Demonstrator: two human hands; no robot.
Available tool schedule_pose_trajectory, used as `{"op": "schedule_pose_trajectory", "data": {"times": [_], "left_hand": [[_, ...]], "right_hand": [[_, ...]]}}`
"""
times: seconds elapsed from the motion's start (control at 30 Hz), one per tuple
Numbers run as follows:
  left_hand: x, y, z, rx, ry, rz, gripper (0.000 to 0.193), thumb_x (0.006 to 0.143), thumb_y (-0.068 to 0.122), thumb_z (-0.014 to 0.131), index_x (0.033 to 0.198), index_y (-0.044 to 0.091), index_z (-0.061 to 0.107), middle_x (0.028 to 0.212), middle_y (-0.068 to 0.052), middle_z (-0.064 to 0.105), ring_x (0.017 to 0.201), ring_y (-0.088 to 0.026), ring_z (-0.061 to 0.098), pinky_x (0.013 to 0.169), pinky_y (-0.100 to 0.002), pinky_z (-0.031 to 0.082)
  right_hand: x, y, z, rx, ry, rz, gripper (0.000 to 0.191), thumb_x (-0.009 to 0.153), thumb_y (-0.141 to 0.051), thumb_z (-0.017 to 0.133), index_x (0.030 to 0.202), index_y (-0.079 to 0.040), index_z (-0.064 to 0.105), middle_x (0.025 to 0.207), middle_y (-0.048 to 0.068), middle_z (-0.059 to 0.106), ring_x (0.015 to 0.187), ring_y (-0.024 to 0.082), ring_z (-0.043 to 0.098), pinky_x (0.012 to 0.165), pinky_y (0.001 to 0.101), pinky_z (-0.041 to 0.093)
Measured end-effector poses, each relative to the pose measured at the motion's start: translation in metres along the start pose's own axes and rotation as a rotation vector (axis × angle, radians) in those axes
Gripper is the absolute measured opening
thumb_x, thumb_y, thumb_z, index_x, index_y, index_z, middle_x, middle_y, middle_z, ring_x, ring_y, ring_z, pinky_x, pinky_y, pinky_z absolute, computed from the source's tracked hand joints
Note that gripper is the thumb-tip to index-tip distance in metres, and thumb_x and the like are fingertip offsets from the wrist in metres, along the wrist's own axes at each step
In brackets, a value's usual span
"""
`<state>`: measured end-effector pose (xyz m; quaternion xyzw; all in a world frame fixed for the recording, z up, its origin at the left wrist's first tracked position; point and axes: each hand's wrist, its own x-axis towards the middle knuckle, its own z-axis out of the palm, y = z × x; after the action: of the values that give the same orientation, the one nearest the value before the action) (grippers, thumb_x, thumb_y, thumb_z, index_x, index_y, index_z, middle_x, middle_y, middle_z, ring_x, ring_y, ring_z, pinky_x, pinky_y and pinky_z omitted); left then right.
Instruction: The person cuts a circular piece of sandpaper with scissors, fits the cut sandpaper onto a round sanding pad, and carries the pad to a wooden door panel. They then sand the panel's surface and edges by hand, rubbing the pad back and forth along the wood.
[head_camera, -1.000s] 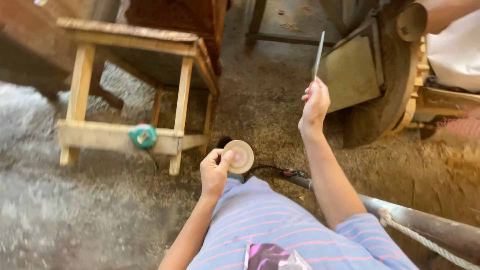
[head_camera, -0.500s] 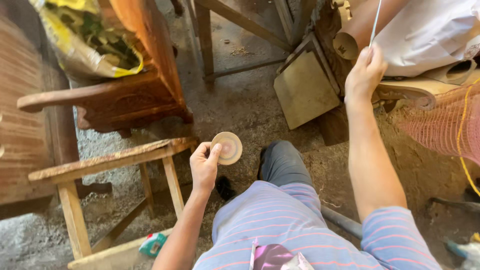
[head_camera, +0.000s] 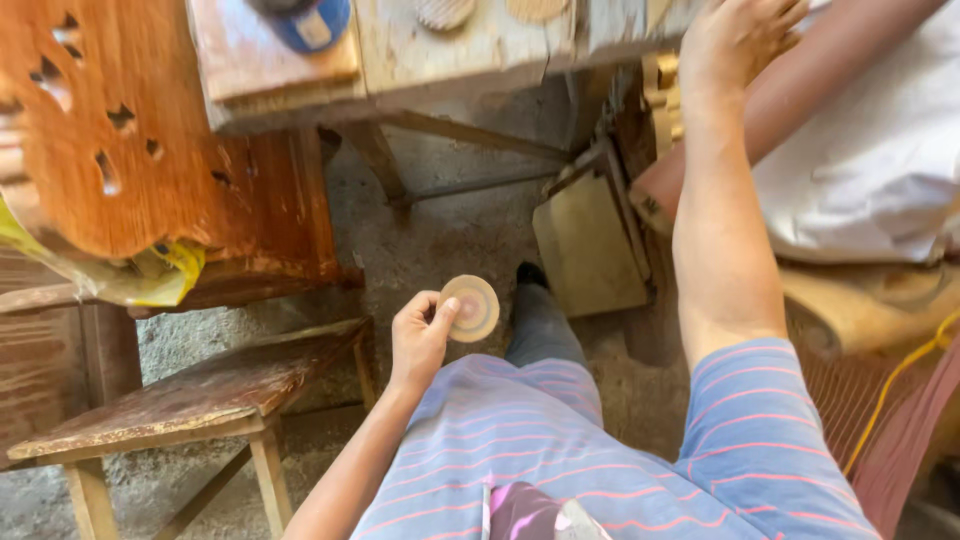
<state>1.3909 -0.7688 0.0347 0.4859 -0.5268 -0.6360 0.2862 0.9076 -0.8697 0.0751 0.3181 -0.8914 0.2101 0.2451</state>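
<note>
My left hand holds a small round wooden disc by its edge, thumb on the face, out in front of my striped shirt. My right hand is stretched far up to the edge of a rough wooden workbench. Its fingertips run out of the top of the picture, so what they hold is hidden. The thin rod seen earlier does not show. My dark trouser leg and shoe are just below the disc.
A person in a white garment sits at right, a limb beside my right forearm. A low wooden stool stands lower left, a carved reddish panel above it. A flat board leans ahead; a yellow cord hangs right.
The view has swung up toward the workbench. My right hand has reached higher, to the bench edge, and the thin rod is out of sight. My left hand still holds the disc.
</note>
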Motion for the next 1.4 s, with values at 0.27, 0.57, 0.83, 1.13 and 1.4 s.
{"op": "schedule_pose_trajectory", "data": {"times": [0.27,0.57,0.83,1.13,1.4], "left_hand": [[0.043,0.055,0.058,0.015,0.06,0.034,0.007,0.096,0.004,0.066,0.1,0.0,0.07,0.088,0.002,0.069,0.078,-0.003,0.059,0.069,-0.02,0.049],[0.092,0.041,0.061,0.078,0.035,-0.131,0.027,0.089,-0.002,0.047,0.104,0.002,0.07,0.086,-0.001,0.066,0.076,-0.007,0.058,0.068,-0.022,0.049],[0.169,0.03,0.136,0.149,-0.429,-0.295,0.032,0.101,0.033,0.066,0.108,0.002,0.075,0.08,-0.001,0.062,0.072,-0.009,0.054,0.063,-0.026,0.044],[0.182,-0.041,0.32,0.188,-0.919,-0.422,0.071,0.09,0.061,0.062,0.124,-0.001,0.067,0.102,-0.009,0.074,0.092,-0.014,0.066,0.082,-0.028,0.053],[0.216,-0.081,0.378,-0.049,-0.885,-0.788,0.05,0.097,0.055,0.07,0.093,0.006,0.063,0.074,-0.001,0.048,0.058,-0.013,0.042,0.053,-0.032,0.036]], "right_hand": [[-0.061,0.059,0.002,0.199,-0.018,0.096,0.07,0.102,-0.04,0.088,0.152,-0.01,0.05,0.149,0.013,0.048,0.142,0.036,0.043,0.118,0.0557,0.032],[-0.132,0.156,0.075,0.247,-0.493,0.855,0.118,0.07,-0.046,0.091,0.152,0.002,0.021,0.138,0.024,0.052,0.127,0.037,0.055,0.107,0.0456,0.045],[-0.171,0.247,-0.053,1.628,-0.28,1.046,0.051,0.09,-0.023,0.07,0.13,0.005,0.054,0.124,0.015,0.065,0.113,0.025,0.064,0.103,0.0395,0.053],[-0.241,0.27,-0.061,1.859,-0.052,1.07,0.026,0.102,-0.027,0.057,0.09,-0.004,0.057,0.094,0.006,0.065,0.089,0.017,0.06,0.085,0.0348,0.052],[-0.299,0.29,-0.093,2.013,-0.337,1.215,0.024,0.097,-0.028,0.067,0.097,-0.004,0.064,0.099,0.005,0.069,0.093,0.018,0.064,0.091,0.0363,0.054]]}}
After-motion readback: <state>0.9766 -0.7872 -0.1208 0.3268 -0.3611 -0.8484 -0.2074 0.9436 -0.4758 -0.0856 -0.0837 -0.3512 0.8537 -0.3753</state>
